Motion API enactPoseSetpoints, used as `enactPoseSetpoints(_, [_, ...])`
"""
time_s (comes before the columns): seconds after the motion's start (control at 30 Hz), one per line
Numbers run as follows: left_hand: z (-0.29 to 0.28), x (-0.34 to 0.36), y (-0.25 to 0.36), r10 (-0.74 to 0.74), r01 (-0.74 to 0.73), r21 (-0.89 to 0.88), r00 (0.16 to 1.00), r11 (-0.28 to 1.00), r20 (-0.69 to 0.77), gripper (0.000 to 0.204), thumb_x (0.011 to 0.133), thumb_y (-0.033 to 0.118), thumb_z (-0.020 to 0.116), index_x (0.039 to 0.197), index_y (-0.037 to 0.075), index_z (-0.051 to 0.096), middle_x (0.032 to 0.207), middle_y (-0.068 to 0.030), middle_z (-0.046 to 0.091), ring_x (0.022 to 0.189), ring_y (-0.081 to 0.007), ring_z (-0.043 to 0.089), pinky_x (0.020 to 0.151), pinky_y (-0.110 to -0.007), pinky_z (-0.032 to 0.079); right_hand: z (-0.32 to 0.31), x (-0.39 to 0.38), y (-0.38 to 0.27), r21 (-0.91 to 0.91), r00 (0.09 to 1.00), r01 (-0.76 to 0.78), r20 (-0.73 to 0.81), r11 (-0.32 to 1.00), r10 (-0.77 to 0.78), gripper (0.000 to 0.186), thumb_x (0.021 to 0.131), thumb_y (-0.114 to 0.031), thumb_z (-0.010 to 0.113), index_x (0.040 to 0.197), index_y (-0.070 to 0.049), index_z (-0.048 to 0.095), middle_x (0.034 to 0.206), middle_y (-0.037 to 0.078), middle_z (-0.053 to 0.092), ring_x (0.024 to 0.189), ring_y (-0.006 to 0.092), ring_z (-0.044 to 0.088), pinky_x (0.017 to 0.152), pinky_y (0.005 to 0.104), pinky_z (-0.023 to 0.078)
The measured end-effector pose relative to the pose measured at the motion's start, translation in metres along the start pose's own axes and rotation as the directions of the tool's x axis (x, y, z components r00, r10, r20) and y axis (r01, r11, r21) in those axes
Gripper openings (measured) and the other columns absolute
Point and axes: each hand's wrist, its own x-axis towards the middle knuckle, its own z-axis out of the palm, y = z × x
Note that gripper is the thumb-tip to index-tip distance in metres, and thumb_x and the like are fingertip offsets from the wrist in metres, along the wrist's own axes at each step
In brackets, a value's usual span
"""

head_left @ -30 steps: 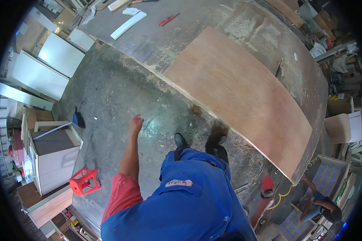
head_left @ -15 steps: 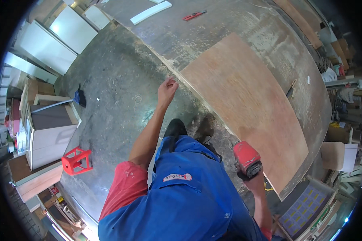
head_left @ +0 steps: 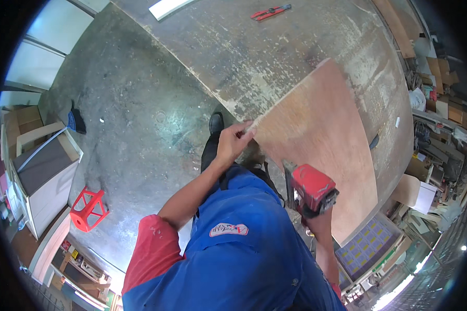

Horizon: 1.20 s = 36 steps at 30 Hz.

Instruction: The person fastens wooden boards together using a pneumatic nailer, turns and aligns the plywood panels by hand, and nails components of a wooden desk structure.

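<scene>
My left hand [head_left: 235,139] grips the near left corner of the plywood sheet [head_left: 332,124], fingers closed on its edge. The sheet lies over the large worn worktop [head_left: 244,62]; whether its corner is raised off that surface I cannot tell. My right hand [head_left: 319,220] holds a red power tool [head_left: 312,184], apparently a nail gun, over the near edge of the sheet, low right of my left hand. A red cutter [head_left: 270,12] and a white strip [head_left: 168,6] rest on the worktop's far part.
A red plastic stool [head_left: 88,210] stands on the concrete floor [head_left: 124,114] at left, beside a pale cabinet [head_left: 49,192] and a dark blue dustpan-like object [head_left: 77,120]. Leaning white panels [head_left: 41,62] line the upper left. Wood offcuts [head_left: 441,98] and patterned sheets [head_left: 366,243] are at right.
My left hand has risen from the open floor area onto the plywood edge. The tool in my right hand has moved up over the sheet. My view and body have come closer to the worktop.
</scene>
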Motion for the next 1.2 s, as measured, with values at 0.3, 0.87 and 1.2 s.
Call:
enactPoseSetpoints(0.3, [-0.012,0.012,0.007,-0.007,0.002,0.056,0.995,0.998,0.095,0.031,0.082,0.018,0.07,0.112,0.01,0.069,0.068,-0.0142,0.058,0.057,-0.0215,0.054,0.056,-0.033,0.042,0.049,0.085,-0.015,-0.007,0.973,-0.228,0.025,0.974,0.228,0.012,0.077,-0.002,0.063,0.089,-0.003,0.062,0.077,0.001,0.061,0.069,0.0108,0.058,0.06,0.0295,0.046])
enactPoseSetpoints(0.87, [-0.009,0.015,0.004,-0.172,0.176,-0.037,0.98,0.984,0.098,0.031,0.078,0.013,0.073,0.103,0.005,0.058,0.063,-0.0043,0.053,0.055,-0.0158,0.052,0.055,-0.031,0.043,0.069,0.105,-0.021,-0.027,0.962,-0.256,0.085,0.966,0.258,0.034,0.073,-0.006,0.075,0.105,-0.001,0.066,0.1,0.013,0.07,0.092,0.0199,0.067,0.079,0.0328,0.051])
enactPoseSetpoints(1.2, [-0.013,0.015,0.004,-0.207,0.216,-0.054,0.969,0.975,0.136,0.026,0.078,0.015,0.074,0.096,0.001,0.061,0.063,-0.0038,0.054,0.057,-0.0118,0.049,0.055,-0.029,0.042,0.072,0.101,-0.017,-0.181,0.95,-0.301,0.031,0.936,0.312,0.03,0.069,-0.006,0.076,0.096,0.002,0.067,0.092,0.015,0.071,0.087,0.0224,0.069,0.076,0.0342,0.052])
